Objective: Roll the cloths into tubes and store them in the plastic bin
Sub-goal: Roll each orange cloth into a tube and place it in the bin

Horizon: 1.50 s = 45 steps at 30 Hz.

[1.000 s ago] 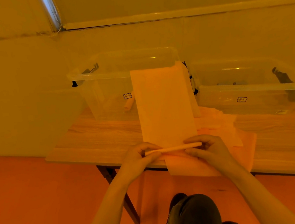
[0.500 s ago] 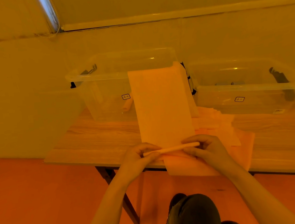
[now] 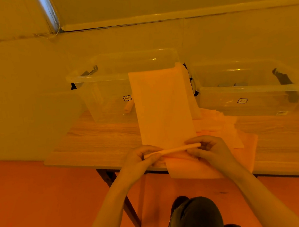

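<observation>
A long pale cloth (image 3: 162,108) lies from the table's near edge up over the front rim of the left clear plastic bin (image 3: 104,77). Its near end is rolled into a thin tube (image 3: 177,149). My left hand (image 3: 142,159) pinches the tube's left end and my right hand (image 3: 209,149) pinches its right end, fingers curled round it. A rolled cloth (image 3: 128,107) lies inside the left bin near its front wall. More flat cloths (image 3: 224,130) are stacked on the table under and to the right of my hands.
A second clear plastic bin (image 3: 251,90) stands on the wooden table (image 3: 100,137) at the right. One cloth (image 3: 195,169) hangs over the table's near edge. A wall rises close behind the bins. A dark shoe (image 3: 194,216) shows on the floor below.
The tube at the cloth's near end looks slightly thicker, and both hands have stayed at its ends at the table's edge. Nothing else has shifted.
</observation>
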Tool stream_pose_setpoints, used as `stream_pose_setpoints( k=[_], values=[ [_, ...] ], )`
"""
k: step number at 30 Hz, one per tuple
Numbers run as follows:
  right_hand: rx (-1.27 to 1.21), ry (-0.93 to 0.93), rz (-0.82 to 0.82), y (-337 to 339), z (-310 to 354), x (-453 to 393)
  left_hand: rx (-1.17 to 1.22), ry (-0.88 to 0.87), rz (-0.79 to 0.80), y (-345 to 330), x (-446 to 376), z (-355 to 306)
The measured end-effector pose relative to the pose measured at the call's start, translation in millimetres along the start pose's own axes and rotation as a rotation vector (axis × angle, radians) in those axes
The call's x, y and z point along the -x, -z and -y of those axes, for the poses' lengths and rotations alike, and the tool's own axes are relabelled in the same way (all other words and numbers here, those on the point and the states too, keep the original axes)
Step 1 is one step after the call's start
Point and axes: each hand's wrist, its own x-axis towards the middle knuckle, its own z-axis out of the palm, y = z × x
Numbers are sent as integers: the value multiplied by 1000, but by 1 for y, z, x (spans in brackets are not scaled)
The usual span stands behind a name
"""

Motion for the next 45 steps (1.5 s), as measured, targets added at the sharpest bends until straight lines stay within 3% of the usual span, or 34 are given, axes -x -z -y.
stream_pose_setpoints(
  k=[23, 35, 45],
  values=[
    [12, 11, -98, -2, -4, -4, -53, -11, -33, 1, 0, 6],
    [24, 5, -57, 2, -2, -2, 8, 3, -28, -2, 0, 1],
    [18, 4, -43, -1, 0, 0, -93, -21, -59, 0, -1, 6]
  ],
)
